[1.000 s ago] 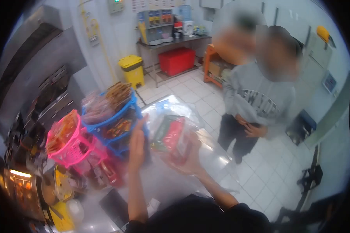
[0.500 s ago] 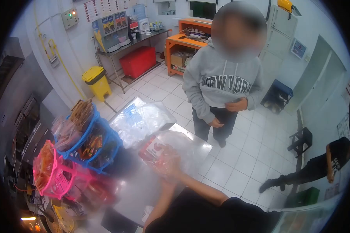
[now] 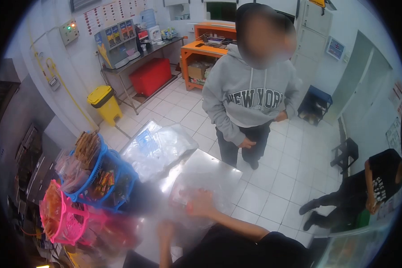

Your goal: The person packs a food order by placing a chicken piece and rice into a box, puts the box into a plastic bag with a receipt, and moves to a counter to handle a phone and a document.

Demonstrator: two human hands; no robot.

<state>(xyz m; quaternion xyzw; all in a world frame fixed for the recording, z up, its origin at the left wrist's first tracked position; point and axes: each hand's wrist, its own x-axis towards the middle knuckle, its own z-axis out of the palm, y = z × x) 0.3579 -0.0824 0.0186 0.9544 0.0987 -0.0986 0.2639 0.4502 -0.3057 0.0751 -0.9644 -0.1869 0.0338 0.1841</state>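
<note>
My right hand (image 3: 201, 203) presses down on a clear plastic bag (image 3: 183, 190) that lies on the steel counter (image 3: 210, 167); something red shows faintly inside it, blurred by motion. My left hand (image 3: 165, 230) is low over the counter's near part, to the left of the bag, too blurred to show its fingers. A pile of clear plastic bags (image 3: 158, 147) lies further back on the counter.
A blue basket (image 3: 105, 181) and a pink basket (image 3: 62, 216) of packaged snacks stand at the left. Beyond the counter stands a person in a grey hoodie (image 3: 250, 98). Another person in black (image 3: 370, 187) crouches at the right. On the tiled floor are a yellow bin (image 3: 103, 102) and a stool (image 3: 346, 154).
My right hand has brought the bag down from the air onto the counter. My left hand has dropped low. The view swung right, and the person in the hoodie lowered one hand.
</note>
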